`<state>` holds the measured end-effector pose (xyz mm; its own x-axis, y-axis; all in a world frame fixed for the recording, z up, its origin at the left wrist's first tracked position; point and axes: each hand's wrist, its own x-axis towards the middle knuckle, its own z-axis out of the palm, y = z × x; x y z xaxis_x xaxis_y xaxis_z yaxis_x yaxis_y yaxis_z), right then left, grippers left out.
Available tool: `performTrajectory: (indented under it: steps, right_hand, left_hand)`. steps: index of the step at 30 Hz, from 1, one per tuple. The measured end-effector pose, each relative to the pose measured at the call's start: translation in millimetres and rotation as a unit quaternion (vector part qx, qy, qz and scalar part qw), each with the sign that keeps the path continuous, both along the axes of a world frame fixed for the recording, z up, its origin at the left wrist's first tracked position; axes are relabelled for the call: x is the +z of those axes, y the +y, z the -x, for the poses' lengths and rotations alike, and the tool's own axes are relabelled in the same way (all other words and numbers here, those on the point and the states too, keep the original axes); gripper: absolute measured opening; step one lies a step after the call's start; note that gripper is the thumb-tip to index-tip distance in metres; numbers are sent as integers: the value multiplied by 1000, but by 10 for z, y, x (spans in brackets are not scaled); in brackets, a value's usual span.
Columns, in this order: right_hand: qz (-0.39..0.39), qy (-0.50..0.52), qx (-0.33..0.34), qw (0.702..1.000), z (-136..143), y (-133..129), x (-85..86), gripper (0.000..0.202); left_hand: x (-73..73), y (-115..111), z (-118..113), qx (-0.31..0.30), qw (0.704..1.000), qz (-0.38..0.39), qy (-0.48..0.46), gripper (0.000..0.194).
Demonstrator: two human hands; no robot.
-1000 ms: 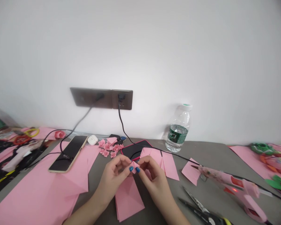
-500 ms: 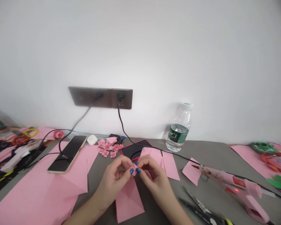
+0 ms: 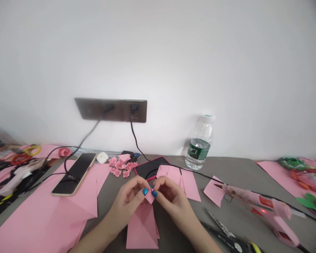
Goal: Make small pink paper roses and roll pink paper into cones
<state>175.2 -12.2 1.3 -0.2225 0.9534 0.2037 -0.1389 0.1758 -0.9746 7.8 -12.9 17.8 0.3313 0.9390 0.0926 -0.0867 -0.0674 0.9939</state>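
Observation:
Both hands pinch one small folded piece of pink paper (image 3: pixel 150 197) between thumbs and fingers, above the table's middle. My left hand (image 3: pixel 131 200) grips its left side, my right hand (image 3: pixel 171 200) its right side; the fingertips behind the paper are partly hidden. Right below lies a pink paper strip (image 3: pixel 142 228), creased and partly covered by the folded piece. Beyond my left hand sits a cluster of small pink paper roses (image 3: pixel 119 164). Pink paper pieces (image 3: pixel 191 184) lie just past my right hand.
A phone (image 3: pixel 75 174) rests on large pink sheets (image 3: pixel 42 221) at left, near a white earbud case (image 3: pixel 102 157). At right are a half-full water bottle (image 3: pixel 198 144), a pink glue gun (image 3: pixel 263 207) with a red light, and scissors (image 3: pixel 226 237). Black cables (image 3: pixel 173 165) cross the table.
My thumbs have moved slightly apart, and the folded paper now shows more of its surface, pointing downward. The paper strip below appears shifted a little left and turned. The camera view has shifted slightly.

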Motion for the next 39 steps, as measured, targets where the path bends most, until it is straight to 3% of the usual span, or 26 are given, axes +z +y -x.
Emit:
performTrajectory:
  steps: [8,17,25,32,39]
  right_hand:
    - [18,22,-2,1000,-18,26,-46,25]
    - [52,4,-8,999,-6,39,-110,25]
    - [50,13,-32,998,4,15,-52,26]
    - [48,58,-7,997,-13,31,-69,26]
    - [66,54,3,996,-7,44,-75,24]
  left_hand:
    - [-63,27,7,-7,999,52,3,27]
    - [-61,62,18,10,997,54,56,18]
    - [-93,62,21,9,996,68,49,21]
    - [-64,57,39,-7,998,43,44,26]
    - [-47,48,47,33,996,-2,79,23]
